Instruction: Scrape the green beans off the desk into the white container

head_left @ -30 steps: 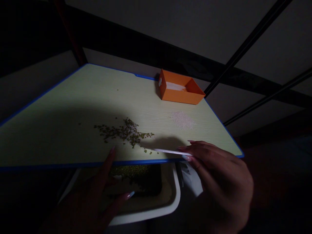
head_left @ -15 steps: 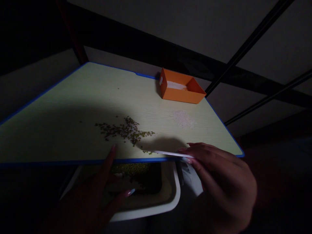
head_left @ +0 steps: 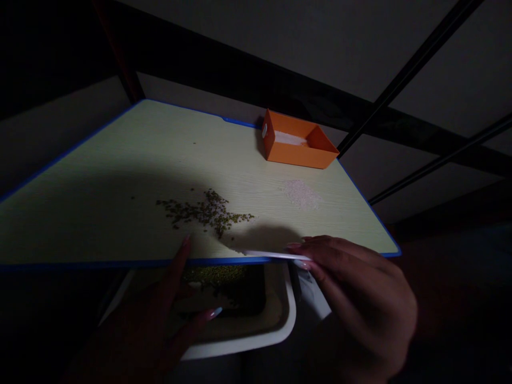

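Note:
My right hand (head_left: 356, 298) pinches a thin white card (head_left: 266, 255) that lies flat at the near edge of the pale table (head_left: 100, 176). A scatter of small green beans (head_left: 204, 212) lies on the table just beyond the card. My left hand (head_left: 156, 320) holds a white tray (head_left: 260, 336) below the table's near edge, one finger reaching up over the edge. The tray has green beans (head_left: 216, 276) in it.
An orange box (head_left: 298, 144) with white grains inside stands at the table's far right. A small heap of white grains (head_left: 301, 193) lies in front of it. A blue rim runs round the table. Dark bars cross behind.
The card has slid toward the near edge, and the few beans in front of it are gone from the table. My left hand and the tray have barely moved.

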Motion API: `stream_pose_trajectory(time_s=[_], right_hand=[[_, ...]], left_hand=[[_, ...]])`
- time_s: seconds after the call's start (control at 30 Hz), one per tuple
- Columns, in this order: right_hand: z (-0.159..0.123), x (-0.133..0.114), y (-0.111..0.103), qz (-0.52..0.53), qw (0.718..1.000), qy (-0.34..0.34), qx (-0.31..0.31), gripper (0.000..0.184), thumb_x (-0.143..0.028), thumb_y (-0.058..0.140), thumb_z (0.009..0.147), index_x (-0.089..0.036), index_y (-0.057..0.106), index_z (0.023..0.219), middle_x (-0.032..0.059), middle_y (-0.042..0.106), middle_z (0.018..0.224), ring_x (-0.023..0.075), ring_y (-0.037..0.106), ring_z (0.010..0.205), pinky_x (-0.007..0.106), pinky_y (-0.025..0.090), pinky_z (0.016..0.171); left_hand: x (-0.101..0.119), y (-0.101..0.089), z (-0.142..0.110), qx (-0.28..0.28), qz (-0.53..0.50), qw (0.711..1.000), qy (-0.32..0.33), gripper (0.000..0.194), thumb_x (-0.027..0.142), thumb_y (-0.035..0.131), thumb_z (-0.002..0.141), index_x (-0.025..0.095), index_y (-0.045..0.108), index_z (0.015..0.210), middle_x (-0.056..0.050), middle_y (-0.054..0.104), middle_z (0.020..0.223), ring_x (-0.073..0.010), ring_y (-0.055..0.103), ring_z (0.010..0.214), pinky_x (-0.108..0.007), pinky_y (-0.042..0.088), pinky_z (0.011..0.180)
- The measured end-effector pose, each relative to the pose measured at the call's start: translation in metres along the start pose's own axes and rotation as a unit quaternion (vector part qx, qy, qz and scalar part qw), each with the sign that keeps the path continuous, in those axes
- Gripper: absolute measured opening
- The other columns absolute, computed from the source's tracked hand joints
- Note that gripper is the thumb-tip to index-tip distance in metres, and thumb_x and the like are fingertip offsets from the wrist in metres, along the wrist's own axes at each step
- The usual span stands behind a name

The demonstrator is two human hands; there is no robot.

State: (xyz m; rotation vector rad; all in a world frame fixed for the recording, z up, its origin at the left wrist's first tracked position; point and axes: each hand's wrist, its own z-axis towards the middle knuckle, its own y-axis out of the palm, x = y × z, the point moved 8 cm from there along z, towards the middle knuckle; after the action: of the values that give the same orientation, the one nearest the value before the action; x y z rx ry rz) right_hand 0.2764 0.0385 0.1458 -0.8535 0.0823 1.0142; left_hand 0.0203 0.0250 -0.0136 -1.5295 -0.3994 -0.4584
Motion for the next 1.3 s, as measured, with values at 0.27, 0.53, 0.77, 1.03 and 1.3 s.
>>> stream_pose_trajectory(time_s=[0.27,0.53,0.77,1.03,1.3], right_hand=[[-0.001,-0.006,0.000,-0.006,1.000,-0.002,0.002,0.023,-0.008,0.066,0.096,-0.022,0.074,0.112,-0.0007,0.084,0.100,0.0141,0.078,0.094,0.027,0.063,0.086],[-0.003,-0.006,-0.001,-0.028,1.000,0.003,-0.009,0.020,-0.009,0.065,0.096,-0.021,0.074,0.108,-0.0015,0.084,0.101,0.0118,0.078,0.096,0.024,0.061,0.092],[0.005,-0.011,-0.001,-0.045,0.997,-0.022,-0.058,0.017,-0.009,0.062,0.095,-0.017,0.073,0.106,0.0031,0.085,0.099,0.0129,0.080,0.095,0.022,0.063,0.092],[-0.001,-0.007,-0.012,-0.032,0.999,-0.013,0.015,0.025,-0.006,0.068,0.089,-0.022,0.077,0.107,0.0030,0.085,0.095,0.0196,0.082,0.087,0.032,0.068,0.085],[-0.002,-0.005,0.004,0.002,0.999,0.019,0.032,0.031,-0.009,0.068,0.093,-0.026,0.077,0.117,0.0030,0.084,0.099,0.0207,0.080,0.084,0.035,0.068,0.072]], left_hand=[[0.004,-0.005,0.002,0.034,0.037,0.998,0.026,0.083,0.064,0.047,0.097,0.047,0.001,0.165,0.006,0.082,0.102,-0.0234,0.079,0.075,-0.031,0.062,0.062],[0.011,-0.008,0.003,0.062,0.045,0.996,0.054,0.081,0.067,0.042,0.098,0.045,0.003,0.166,0.003,0.083,0.099,-0.0248,0.080,0.075,-0.032,0.063,0.061],[0.012,-0.008,0.005,0.055,0.029,0.996,0.064,0.084,0.065,0.046,0.098,0.045,0.000,0.165,0.007,0.083,0.094,-0.0219,0.080,0.075,-0.028,0.063,0.059],[0.009,-0.003,0.004,0.024,0.031,0.999,0.013,0.080,0.059,0.045,0.100,0.045,0.000,0.165,0.006,0.082,0.106,-0.0235,0.080,0.091,-0.032,0.063,0.070],[-0.001,0.004,0.002,-0.012,-0.013,1.000,-0.023,0.087,0.062,0.048,0.096,0.043,0.000,0.166,0.005,0.082,0.107,-0.0243,0.079,0.095,-0.034,0.063,0.077]])
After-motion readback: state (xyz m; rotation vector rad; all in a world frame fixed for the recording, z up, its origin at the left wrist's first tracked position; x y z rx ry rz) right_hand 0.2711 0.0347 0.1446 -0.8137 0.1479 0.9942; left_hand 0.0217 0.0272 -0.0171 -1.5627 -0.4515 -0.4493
